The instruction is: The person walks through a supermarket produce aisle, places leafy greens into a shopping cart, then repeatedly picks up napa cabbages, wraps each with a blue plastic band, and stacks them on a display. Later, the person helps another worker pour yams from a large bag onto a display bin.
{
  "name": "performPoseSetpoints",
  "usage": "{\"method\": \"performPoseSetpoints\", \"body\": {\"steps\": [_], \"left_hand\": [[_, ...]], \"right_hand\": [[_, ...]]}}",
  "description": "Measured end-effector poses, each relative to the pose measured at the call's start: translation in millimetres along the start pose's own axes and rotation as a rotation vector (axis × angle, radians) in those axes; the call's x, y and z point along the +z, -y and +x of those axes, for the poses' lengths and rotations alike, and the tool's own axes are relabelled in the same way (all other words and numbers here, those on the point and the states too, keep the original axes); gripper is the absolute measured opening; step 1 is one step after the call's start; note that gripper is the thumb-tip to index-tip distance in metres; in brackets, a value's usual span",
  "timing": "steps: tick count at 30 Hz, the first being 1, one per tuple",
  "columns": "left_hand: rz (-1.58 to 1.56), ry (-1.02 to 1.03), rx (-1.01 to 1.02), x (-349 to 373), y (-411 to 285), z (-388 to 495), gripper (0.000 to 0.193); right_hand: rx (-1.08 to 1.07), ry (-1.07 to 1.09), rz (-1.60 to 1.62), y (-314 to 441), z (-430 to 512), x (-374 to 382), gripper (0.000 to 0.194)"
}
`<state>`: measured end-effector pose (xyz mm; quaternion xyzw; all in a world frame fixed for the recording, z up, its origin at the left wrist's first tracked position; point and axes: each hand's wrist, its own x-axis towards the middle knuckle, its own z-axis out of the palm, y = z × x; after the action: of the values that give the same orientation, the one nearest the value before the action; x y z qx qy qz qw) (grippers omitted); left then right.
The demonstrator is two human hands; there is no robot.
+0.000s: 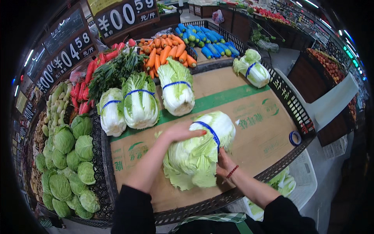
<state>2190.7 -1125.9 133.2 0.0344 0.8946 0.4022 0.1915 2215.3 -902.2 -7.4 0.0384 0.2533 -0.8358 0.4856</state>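
Note:
A large napa cabbage (192, 155) with a blue band around it lies tilted on the cardboard sheet (251, 137), its leafy end towards me. My left hand (182, 131) rests over its upper left side, fingers near the band. My right hand (225, 163) holds its lower right side beside the band; some of those fingers are hidden. Behind stand banded napa cabbages: one (176, 90) in the middle, one (140, 105) further left and a smaller one (112, 114) beside that. Another banded napa cabbage (252, 70) lies at the far right corner. A roll of blue tape (295, 138) lies at the right edge.
A black plastic crate rim (287, 102) borders the cardboard. Round green cabbages (61, 169) fill the left side. Carrots (166, 49), red radishes (83, 90) and blue-netted vegetables (214, 44) lie at the back. A white bin (309, 178) with leafy vegetables stands below right. Price signs (125, 17) stand back left.

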Motion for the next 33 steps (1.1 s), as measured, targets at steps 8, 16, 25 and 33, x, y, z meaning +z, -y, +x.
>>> {"method": "performPoseSetpoints", "body": {"steps": [8,16,25,33], "left_hand": [[0.307,-0.454,0.335,-81.7,-99.4,130.9,0.054],[0.144,-0.682,0.348,-19.4,-52.1,-2.9,0.032],[-0.398,-0.947,-0.396,155.9,18.5,-252.4,0.029],[-1.154,-1.352,0.169,269.8,-27.3,-394.9,0.056]], "right_hand": [[-0.124,-0.018,0.478,69.9,68.9,73.5,0.072],[-0.319,0.217,-0.407,167.1,63.8,48.3,0.024],[-0.291,-0.117,-2.487,209.5,-39.8,-149.8,0.025],[-0.421,0.016,-1.683,137.2,-54.3,-33.1,0.054]]}}
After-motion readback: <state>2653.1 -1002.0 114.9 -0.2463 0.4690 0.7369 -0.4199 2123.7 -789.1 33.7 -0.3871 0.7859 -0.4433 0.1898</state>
